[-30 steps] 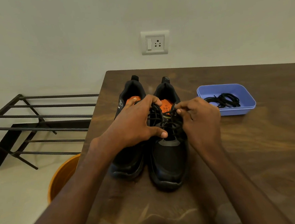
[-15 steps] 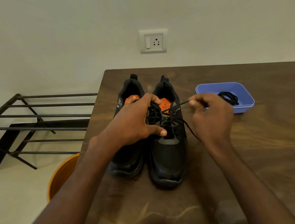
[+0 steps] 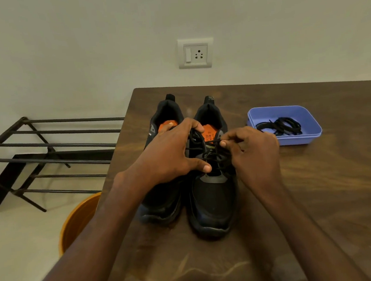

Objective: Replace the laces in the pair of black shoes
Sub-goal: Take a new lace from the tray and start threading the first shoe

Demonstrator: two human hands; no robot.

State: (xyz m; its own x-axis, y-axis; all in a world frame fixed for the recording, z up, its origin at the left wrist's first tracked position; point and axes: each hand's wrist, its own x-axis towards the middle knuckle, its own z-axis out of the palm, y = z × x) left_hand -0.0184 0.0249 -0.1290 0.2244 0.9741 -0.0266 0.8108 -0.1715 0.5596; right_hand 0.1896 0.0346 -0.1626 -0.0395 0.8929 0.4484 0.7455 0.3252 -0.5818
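Table (image 3: 317, 185): dark wood, its left edge next to a rack (image 3: 47, 151) and an orange bucket (image 3: 79, 217) on the floor.

Shoes: two black shoes stand side by side near the table's far-left corner, toes toward the person. Left shoe (image 3: 162, 199), right shoe (image 3: 213, 200).

Left hand (image 3: 170, 157): fingers curled over the right shoe's collar, thumb pressed at the tongue, bracing it.

Right hand (image 3: 254, 155): thumb and forefinger pinched together on the lace (image 3: 211, 145) at the upper eyelets.

Tray (image 3: 304, 138): blue, near the far edge to the right of the shoes, holding coiled black laces (image 3: 285, 125).

Risk: a sharp pull could drag the shoe if the brace slips, or the lace could snag in an eyelet.

Not determinable: black lace on black upper hides which eyelets are threaded; the left hand covers much of the left shoe, so its lacing cannot be judged.
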